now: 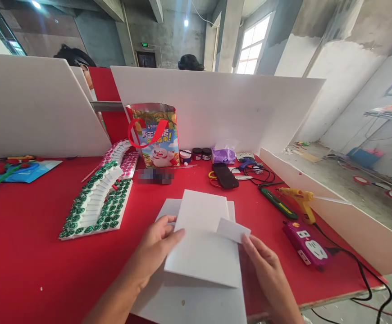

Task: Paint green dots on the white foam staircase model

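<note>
My left hand (162,243) grips the left edge of a white board (202,252), thumb on top and fingers behind it. This board is tilted above a larger white sheet (189,303) that lies on the red table. Between the thumb and fingers of my right hand (266,258) is a small white card (232,229). The card's left end overlaps the right side of the board; whether the two touch I cannot tell. To the left lies a curved white piece (93,202) edged with green round decorations, and behind it a similar piece (130,164) with pink ones.
A yellow glue gun (299,200), a green cutter knife (277,203) and a magenta power strip (306,245) with cables lie at right. Further back are a black phone (225,175), small jars (197,154) and a printed bag (155,135). White panels (216,112) wall the table's back.
</note>
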Action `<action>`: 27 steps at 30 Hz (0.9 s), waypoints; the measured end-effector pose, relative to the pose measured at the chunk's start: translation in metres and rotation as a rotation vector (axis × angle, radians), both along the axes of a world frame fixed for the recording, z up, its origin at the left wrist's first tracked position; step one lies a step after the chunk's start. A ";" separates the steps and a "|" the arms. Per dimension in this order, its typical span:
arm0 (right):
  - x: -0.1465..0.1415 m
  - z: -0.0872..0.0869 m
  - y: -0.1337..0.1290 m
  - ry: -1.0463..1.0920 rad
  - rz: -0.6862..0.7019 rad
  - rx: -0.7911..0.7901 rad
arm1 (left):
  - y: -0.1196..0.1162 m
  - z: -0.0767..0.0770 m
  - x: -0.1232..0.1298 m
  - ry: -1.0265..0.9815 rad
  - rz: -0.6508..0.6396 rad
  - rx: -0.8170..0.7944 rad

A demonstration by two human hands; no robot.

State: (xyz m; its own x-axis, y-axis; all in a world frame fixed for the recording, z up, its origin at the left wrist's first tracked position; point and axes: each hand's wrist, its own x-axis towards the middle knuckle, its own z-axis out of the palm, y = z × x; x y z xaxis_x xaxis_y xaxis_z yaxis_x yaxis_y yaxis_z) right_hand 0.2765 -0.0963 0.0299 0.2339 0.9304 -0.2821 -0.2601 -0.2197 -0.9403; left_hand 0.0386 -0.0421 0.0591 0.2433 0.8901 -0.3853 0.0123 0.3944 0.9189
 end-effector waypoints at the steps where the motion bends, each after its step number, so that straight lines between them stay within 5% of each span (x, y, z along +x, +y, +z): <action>1: 0.005 0.003 0.004 0.028 -0.047 -0.018 | 0.000 0.000 -0.008 0.003 0.045 -0.005; 5: 0.025 0.009 0.014 -0.098 -0.110 -0.020 | -0.011 -0.007 -0.050 0.086 0.260 -0.043; 8: 0.027 0.010 0.014 -0.202 -0.011 -0.009 | -0.025 -0.016 -0.081 0.224 0.429 -0.065; 12: 0.012 0.012 0.007 -0.171 0.149 -0.001 | -0.044 -0.024 -0.107 0.342 0.462 -0.075; 21: -0.004 0.013 0.011 -0.053 0.201 -0.071 | -0.054 -0.029 -0.087 0.684 0.358 0.151; 27: 0.022 0.007 0.024 -0.034 -0.123 -0.037 | -0.044 -0.034 -0.068 0.318 0.416 -0.127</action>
State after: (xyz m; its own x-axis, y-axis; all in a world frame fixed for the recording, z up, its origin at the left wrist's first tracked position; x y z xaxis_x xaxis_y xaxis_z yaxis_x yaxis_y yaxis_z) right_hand 0.2987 -0.0723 0.0373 0.3560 0.8830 -0.3061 -0.2553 -0.2232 -0.9407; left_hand -0.0289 -0.0860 0.0248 -0.2663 0.8280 -0.4935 0.1013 0.5332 0.8399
